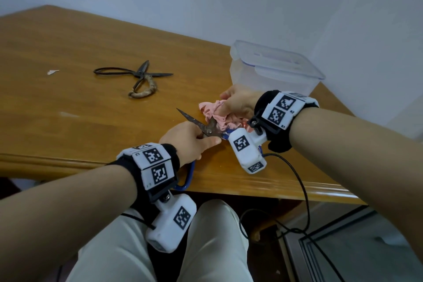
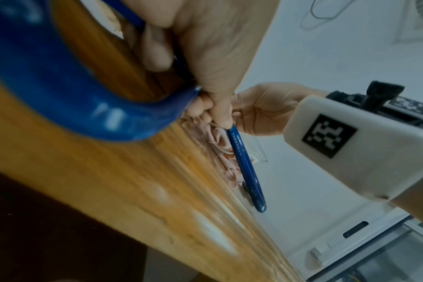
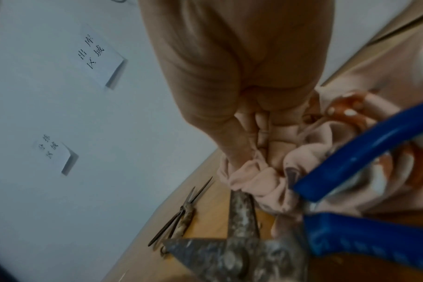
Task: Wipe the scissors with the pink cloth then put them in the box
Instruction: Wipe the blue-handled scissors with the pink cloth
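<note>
My left hand point(image 1: 190, 139) is clamped around the pivot and handle roots of the rusty, blue-handled steel scissors point(image 1: 207, 129), which lie spread open on the wooden counter point(image 1: 91, 110). My right hand point(image 1: 238, 102) is bunched tight on the crumpled pink cloth point(image 1: 214, 113), pressing it over one blade. The clear plastic box point(image 1: 272, 68) sits open just behind that hand.

I'd judge the main risk is the exposed point: with the blades spread, a hard swipe could drag my fingers or snag the cloth on an edge. The grip near the pivot could also slip.

Only the head view shows the box and a second pair of old dark iron scissors point(image 1: 137, 78) well apart to the left. The right wrist view shows the pitted rust up close; the left wrist view shows my thumb pinning the blue handle.
</note>
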The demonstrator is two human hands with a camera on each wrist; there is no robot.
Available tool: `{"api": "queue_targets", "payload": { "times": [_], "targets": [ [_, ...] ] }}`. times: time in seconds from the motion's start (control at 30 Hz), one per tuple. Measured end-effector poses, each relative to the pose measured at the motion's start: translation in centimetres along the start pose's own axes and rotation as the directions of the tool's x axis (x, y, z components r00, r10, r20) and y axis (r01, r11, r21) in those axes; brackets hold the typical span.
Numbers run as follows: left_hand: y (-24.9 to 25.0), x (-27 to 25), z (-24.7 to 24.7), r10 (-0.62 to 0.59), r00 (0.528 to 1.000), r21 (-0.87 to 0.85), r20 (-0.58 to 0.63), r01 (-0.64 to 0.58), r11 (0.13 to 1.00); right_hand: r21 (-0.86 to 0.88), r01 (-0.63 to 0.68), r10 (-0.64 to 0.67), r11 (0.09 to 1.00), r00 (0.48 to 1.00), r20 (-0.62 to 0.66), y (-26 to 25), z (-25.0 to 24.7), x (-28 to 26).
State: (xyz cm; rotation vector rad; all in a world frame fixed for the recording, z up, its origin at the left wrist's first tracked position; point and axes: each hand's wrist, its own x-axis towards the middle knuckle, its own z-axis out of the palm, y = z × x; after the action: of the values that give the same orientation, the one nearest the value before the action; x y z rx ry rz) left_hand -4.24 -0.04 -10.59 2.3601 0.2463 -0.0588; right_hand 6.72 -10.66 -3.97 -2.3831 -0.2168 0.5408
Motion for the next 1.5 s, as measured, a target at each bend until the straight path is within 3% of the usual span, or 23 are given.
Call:
{"api": "queue_targets", "payload": {
  "times": [0.2, 0.33, 0.47, 0.57, 0.63, 0.7, 0.73, 0.83, 0.9, 1.0, 1.1, 1.17, 1.23, 1.3, 1.37, 1.43, 1.47, 1.5],
  "targets": [
    [0.0, 0.0, 0.0, 0.005, 1.000, 0.022, 0.001, -0.005, 1.000, -0.232, 0.089, -0.090, 0.969, 0.996, 0.008, -0.3, -0.2, -0.2],
    [0.1, 0.0, -0.2, 0.006, 1.000, -0.007, 0.010, -0.006, 1.000, -0.513, 0.144, -0.211, 0.846, 0.975, -0.075, -0.1, -1.1, -0.2],
    [0.1, -0.1, -0.2, 0.010, 1.000, 0.004, 0.010, -0.010, 1.000, -0.464, 0.192, -0.308, 0.865, 0.933, -0.187, 0.6, -2.8, -0.1],
    [0.2, -0.1, -0.2, 0.007, 1.000, 0.010, 0.013, -0.007, 1.000, -0.397, 0.192, -0.310, 0.898, 0.914, -0.260, 0.9, -3.9, -0.1],
    [0.2, -0.1, -0.2, 0.007, 1.000, 0.004, 0.023, -0.007, 1.000, -0.165, 0.197, -0.236, 0.966, 0.933, -0.272, 0.9, -4.1, 0.1],
    [0.2, -0.1, -0.2, 0.007, 1.000, -0.003, 0.024, -0.007, 1.000, 0.112, 0.187, -0.157, 0.976, 0.960, -0.230, 0.8, -4.0, 0.0],
    [0.2, -0.1, -0.2, 0.006, 1.000, -0.004, 0.022, -0.006, 1.000, 0.137, 0.195, -0.158, 0.971, 0.958, -0.240, 1.0, -4.1, 0.1],
    [0.2, -0.1, -0.2, 0.010, 1.000, 0.001, 0.019, -0.010, 1.000, -0.122, 0.281, -0.306, 0.952, 0.859, -0.410, 1.9, -4.5, 0.6],
    [0.2, 0.0, -0.2, 0.008, 1.000, 0.000, 0.021, -0.008, 1.000, -0.238, 0.285, -0.366, 0.929, 0.812, -0.456, 2.2, -4.8, 0.5],
    [0.1, 0.1, -0.1, 0.000, 1.000, 0.006, 0.017, -0.001, 1.000, -0.329, 0.216, -0.344, 0.920, 0.845, -0.408, 2.0, -4.8, 0.1],
    [0.1, 0.1, -0.1, -0.010, 1.000, 0.022, 0.006, 0.010, 1.000, -0.415, 0.138, -0.236, 0.899, 0.952, -0.194, 1.7, -4.1, -0.4],
    [0.2, 0.0, -0.1, -0.011, 1.000, 0.030, 0.003, 0.010, 1.000, -0.446, 0.115, -0.179, 0.888, 0.978, -0.103, 1.9, -3.4, -0.5],
    [0.2, 0.0, -0.1, -0.003, 1.000, 0.035, -0.004, 0.003, 0.999, -0.436, 0.105, -0.162, 0.894, 0.982, -0.096, 2.0, -3.0, -0.3],
    [0.2, 0.0, -0.1, 0.006, 1.000, 0.030, -0.009, -0.006, 1.000, -0.400, 0.074, -0.151, 0.914, 0.974, -0.166, 2.0, -3.3, -0.2],
    [0.2, 0.0, -0.1, 0.013, 1.000, 0.024, -0.007, -0.013, 1.000, -0.235, 0.024, -0.092, 0.972, 0.954, -0.284, 1.8, -4.6, -0.4],
    [0.1, 0.1, 0.0, 0.006, 1.000, 0.021, 0.001, -0.006, 1.000, 0.046, 0.108, -0.078, 0.993, 0.899, -0.432, 1.5, -6.4, -0.3],
    [0.0, 0.1, 0.0, 0.001, 1.000, 0.021, 0.005, -0.001, 1.000, 0.171, 0.224, -0.100, 0.959, 0.837, -0.538, 1.2, -7.0, -0.3],
    [0.0, 0.2, 0.0, -0.004, 1.000, 0.020, 0.007, 0.004, 1.000, 0.174, 0.349, -0.153, 0.921, 0.733, -0.663, 0.9, -7.5, -0.3]
  ]
}}
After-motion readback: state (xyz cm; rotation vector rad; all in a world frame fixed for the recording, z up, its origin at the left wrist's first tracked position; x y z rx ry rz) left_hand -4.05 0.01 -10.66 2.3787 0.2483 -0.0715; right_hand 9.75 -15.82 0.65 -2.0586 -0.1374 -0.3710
